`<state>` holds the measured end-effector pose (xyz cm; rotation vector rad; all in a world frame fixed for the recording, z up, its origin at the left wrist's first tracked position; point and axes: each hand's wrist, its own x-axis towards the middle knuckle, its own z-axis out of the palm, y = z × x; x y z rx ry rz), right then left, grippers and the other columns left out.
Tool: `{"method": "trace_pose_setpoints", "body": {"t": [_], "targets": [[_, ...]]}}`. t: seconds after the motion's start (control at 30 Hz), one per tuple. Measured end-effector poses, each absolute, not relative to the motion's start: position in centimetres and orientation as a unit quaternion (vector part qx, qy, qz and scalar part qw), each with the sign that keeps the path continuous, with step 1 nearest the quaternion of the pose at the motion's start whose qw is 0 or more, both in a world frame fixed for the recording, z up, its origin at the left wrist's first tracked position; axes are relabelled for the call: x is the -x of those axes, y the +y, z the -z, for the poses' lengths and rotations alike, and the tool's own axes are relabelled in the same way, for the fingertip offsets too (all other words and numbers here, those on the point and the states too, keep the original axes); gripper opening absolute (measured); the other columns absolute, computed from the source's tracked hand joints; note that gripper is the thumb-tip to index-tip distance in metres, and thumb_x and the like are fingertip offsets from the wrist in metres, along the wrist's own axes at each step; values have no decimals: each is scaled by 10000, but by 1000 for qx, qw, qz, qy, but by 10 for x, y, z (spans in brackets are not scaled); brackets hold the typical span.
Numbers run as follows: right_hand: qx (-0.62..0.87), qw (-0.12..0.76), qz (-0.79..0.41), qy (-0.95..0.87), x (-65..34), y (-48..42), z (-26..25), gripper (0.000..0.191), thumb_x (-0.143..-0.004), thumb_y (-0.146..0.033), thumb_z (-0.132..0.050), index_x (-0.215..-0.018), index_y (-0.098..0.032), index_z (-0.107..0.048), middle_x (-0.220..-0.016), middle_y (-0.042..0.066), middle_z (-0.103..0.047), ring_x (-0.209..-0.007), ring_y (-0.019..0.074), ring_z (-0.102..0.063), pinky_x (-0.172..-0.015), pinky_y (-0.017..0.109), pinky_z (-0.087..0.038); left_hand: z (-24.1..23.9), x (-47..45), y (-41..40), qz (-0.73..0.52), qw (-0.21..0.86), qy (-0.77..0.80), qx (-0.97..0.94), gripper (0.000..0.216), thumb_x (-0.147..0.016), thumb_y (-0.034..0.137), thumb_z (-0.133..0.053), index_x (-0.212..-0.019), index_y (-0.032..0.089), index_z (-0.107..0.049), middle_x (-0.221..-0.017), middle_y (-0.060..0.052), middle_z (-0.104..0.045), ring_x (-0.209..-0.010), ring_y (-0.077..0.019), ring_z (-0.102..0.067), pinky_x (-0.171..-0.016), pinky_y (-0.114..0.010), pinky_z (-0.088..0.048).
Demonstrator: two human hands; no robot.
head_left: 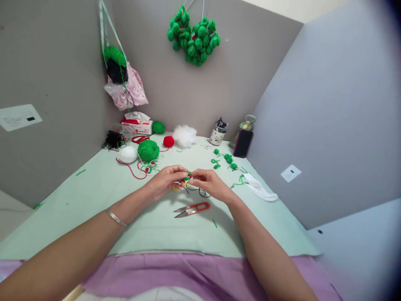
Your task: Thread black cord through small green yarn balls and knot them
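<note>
My left hand is closed on a small green crocheted piece above the middle of the table. The fingers of my right hand pinch at the same piece from the other side. Bits of yellow show at my left fingers, but I cannot tell what they belong to. A black yarn strand hangs below the hands. Closest to them on the table lie orange-handled thread snips, blades pointing left.
Behind my hands are a green yarn ball, a white yarn ball, a red yarn ball and white stuffing. Small green balls, a white cloth strip and a phone are at the right. Green crocheted clusters hang above.
</note>
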<state>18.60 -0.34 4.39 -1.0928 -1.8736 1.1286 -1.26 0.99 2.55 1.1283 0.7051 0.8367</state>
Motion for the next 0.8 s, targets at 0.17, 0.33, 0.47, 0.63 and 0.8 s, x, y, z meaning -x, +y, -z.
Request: {"method": "trace_pose_setpoints", "body": {"t": [0.17, 0.33, 0.47, 0.63, 0.8], "targets": [[450, 410, -462, -645, -198, 6, -45, 205, -767, -363, -663, -741, -164, -702, -576, -35, -494, -516, 76, -364, -499, 233, -279, -26, 13, 10, -385, 701, 338, -497, 285, -734, 357, -757, -893, 150, -643, -676, 8, -562, -614, -87, -542, -537, -192, -410], [436, 533, -461, -560, -212, 14, -50, 162, -739, -316, -675, -682, -165, -662, -541, -31, -469, -490, 71, -335, -452, 221, -245, -28, 13, 10, -388, 703, 344, -486, 281, -715, 339, -771, -882, 147, -650, -700, 8, -566, -619, -88, -553, -586, -212, -447], [427, 600, -460, -496, -222, 19, -53, 152, -706, -290, -697, -667, -155, -637, -548, -33, -467, -462, 51, -318, -418, 201, -222, -26, 14, 11, -392, 706, 339, -483, 283, -703, 332, -781, -871, 147, -648, -708, 13, -567, -621, -82, -552, -604, -216, -464], [413, 659, -446, -444, -234, 25, -55, 138, -694, -270, -696, -674, -147, -637, -559, -31, -483, -453, 41, -340, -393, 177, -243, -25, 14, 11, -386, 709, 335, -486, 278, -714, 329, -774, -880, 144, -650, -726, 4, -564, -637, -87, -554, -609, -218, -484], [414, 687, -420, -425, -243, 30, -54, 150, -680, -283, -698, -676, -151, -627, -568, -34, -496, -442, 38, -349, -366, 166, -257, -26, 13, 11, -387, 711, 332, -484, 262, -709, 313, -775, -863, 142, -650, -720, 6, -562, -623, -84, -549, -592, -213, -476]]}}
